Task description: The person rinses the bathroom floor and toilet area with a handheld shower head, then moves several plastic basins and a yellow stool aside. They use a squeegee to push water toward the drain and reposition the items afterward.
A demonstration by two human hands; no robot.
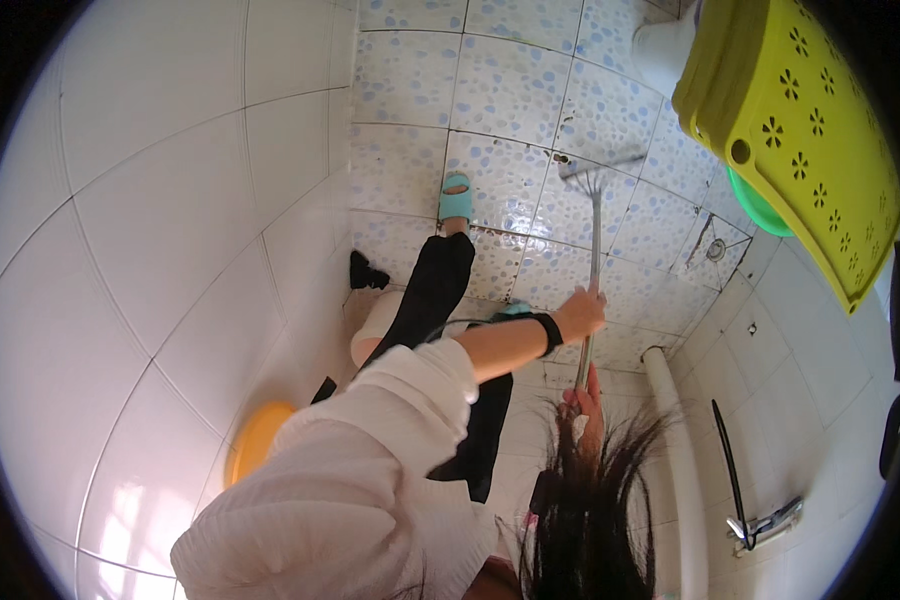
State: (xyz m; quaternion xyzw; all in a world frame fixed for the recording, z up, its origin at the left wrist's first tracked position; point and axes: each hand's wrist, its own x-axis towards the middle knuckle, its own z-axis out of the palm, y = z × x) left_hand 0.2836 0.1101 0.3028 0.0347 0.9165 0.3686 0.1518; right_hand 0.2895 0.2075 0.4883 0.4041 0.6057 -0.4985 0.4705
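Observation:
My left hand [580, 312], with a black band at the wrist, grips the metal handle of a floor squeegee [596, 232] partway along its length. Lower down the same handle, my right hand [586, 411] is wrapped around its upper end, partly covered by dark hanging hair. At the far end, the blurred dark blade [604, 166] lies across the patterned floor tiles [506, 172]. Beside the blade's left end is a small dark broken spot [561, 158] in the floor. A turquoise slipper [456, 196] is on one foot; the other slipper [516, 308] shows only in part.
Yellow perforated plastic panels [799, 165] jut in at upper right, above a green basin [757, 202]. A floor drain [715, 250] sits near the right wall. A white pipe [679, 465] and a metal faucet [765, 523] are lower right. An orange basin [259, 439] and white bucket [375, 322] stand left.

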